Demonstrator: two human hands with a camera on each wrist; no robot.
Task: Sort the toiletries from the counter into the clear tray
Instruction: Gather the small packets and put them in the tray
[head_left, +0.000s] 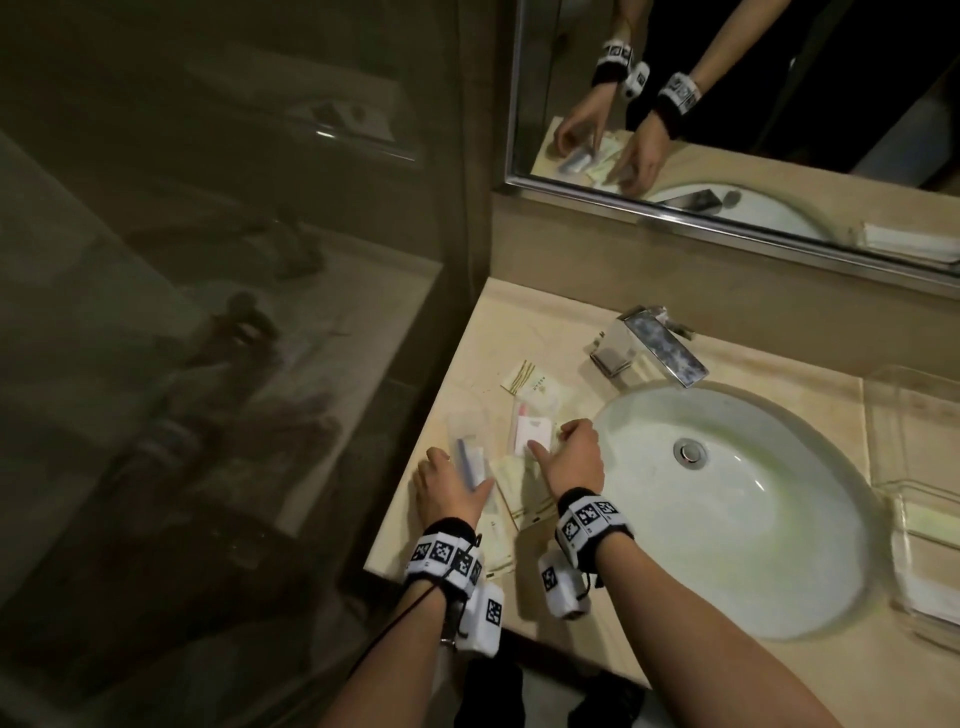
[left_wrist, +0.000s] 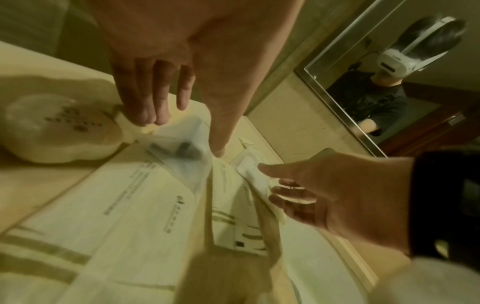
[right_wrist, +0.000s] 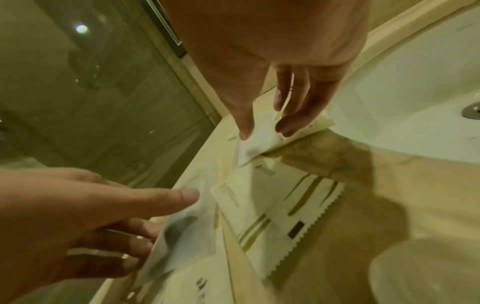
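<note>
Several toiletry packets lie on the beige counter (head_left: 467, 332) left of the sink. My left hand (head_left: 462, 467) pinches a clear toothbrush packet (head_left: 470, 460) between thumb and fingers; the left wrist view shows its fingertips (left_wrist: 150, 117) on the packet (left_wrist: 182, 150). My right hand (head_left: 548, 439) pinches a small white packet (head_left: 535, 428), with the thumb and fingers (right_wrist: 285, 127) closed on its edges (right_wrist: 259, 142). Cream packets with gold stripes (head_left: 524, 499) lie between the wrists. The clear tray (head_left: 893, 499) stands far right of the sink.
The white sink (head_left: 727, 493) separates the packets from the tray. A chrome faucet (head_left: 660, 348) stands behind it, under a mirror (head_left: 727, 104). A glass partition (head_left: 208, 260) borders the counter on the left. The counter's front edge is just behind my wrists.
</note>
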